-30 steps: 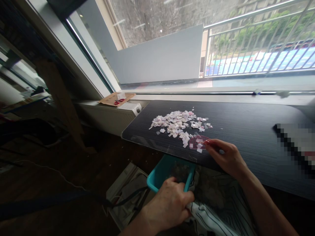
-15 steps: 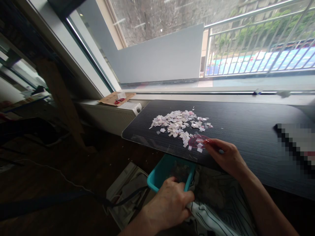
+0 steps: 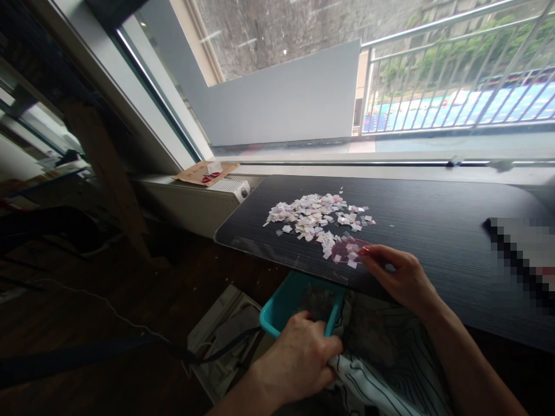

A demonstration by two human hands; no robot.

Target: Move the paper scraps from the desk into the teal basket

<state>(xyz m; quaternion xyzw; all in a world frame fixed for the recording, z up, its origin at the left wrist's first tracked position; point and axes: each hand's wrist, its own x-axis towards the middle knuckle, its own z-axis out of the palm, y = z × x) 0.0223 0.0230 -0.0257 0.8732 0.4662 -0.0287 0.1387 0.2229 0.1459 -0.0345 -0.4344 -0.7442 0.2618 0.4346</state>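
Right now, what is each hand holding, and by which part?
The left hand grips the teal bin by its near rim. The right hand pinches a pinkish clear piece by its right edge, among the scraps.

The table (image 3: 433, 231) has a dark, matt wood-grain top with fine ridges. The scraps (image 3: 314, 216) look like thin paper. The teal bin (image 3: 281, 300) is smooth, slightly glossy plastic.

Teal tray (image 3: 281, 300); white-pink scraps (image 3: 314, 216); black table (image 3: 433, 231); scraper (image 3: 347, 249) seemingly pink.

The left hand (image 3: 299, 361) is curled shut low down, while the right hand (image 3: 401, 277) reaches forward, fingers pinched.
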